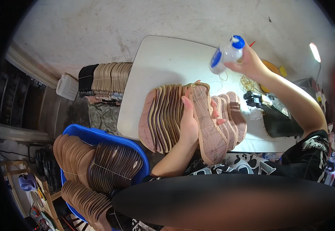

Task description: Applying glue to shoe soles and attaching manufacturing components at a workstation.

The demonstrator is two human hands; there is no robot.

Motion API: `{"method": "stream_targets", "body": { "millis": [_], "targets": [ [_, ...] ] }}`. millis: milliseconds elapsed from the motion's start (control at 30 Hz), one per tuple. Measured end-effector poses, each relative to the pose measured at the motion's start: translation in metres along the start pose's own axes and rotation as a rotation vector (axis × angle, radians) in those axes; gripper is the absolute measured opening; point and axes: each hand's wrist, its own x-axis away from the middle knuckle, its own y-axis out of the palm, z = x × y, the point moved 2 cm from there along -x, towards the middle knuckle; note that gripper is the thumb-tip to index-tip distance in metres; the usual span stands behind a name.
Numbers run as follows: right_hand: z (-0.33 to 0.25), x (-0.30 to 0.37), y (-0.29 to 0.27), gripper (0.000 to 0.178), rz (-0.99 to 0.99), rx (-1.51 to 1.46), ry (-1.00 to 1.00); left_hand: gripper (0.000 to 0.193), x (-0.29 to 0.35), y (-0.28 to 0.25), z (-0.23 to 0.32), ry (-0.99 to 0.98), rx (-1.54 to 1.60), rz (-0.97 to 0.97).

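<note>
my left hand (191, 125) gripping patterned insole (210, 134) | my right hand (250, 64) wrapped round blue-capped bottle (225, 57), over white table (167, 57)

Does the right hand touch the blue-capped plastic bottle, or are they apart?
Touching. The head view shows the right hand gripping the blue-capped plastic bottle by its side.

The left hand (190, 127) holds a pink sole (213, 134), with the thumb on one side and fingertips poking past the other edge. The right hand (248, 63) is higher up, its fingers around a tipped, see-through bottle (228, 54) with blue on it. On the white table (167, 57), a row of soles (161, 119) stands left of the left thumb, more soles (238, 115) stand right of the left fingertips, and a blue tub (98, 133) sits well left of them all.
</note>
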Motion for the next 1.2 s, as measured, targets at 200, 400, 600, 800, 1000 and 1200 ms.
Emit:
{"method": "stream_targets", "body": {
  "millis": [200,400,600,800,1000,1200],
  "targets": [
    [-0.035,0.048,-0.029,0.064,-0.155,0.426,-0.426,0.070,0.011,0.022,-0.027,-0.092,-0.042,-0.032],
    [-0.040,0.076,-0.040,0.065,-0.245,0.551,-0.385,0.071,0.019,0.035,-0.049,-0.089,-0.028,-0.082],
    [-0.049,0.091,-0.049,0.065,-0.270,0.510,-0.361,0.072,0.024,0.044,-0.059,-0.034,-0.113,-0.080],
    [-0.047,0.095,-0.060,0.064,-0.227,0.626,-0.464,0.070,0.022,0.053,-0.066,-0.026,-0.122,-0.121],
    [-0.048,0.096,-0.065,0.060,-0.251,0.667,-0.468,0.067,0.021,0.055,-0.072,-0.049,-0.113,-0.122],
    [-0.053,0.097,-0.070,0.059,-0.263,0.692,-0.453,0.067,0.020,0.055,-0.076,-0.071,-0.105,-0.110]
  ]
}}
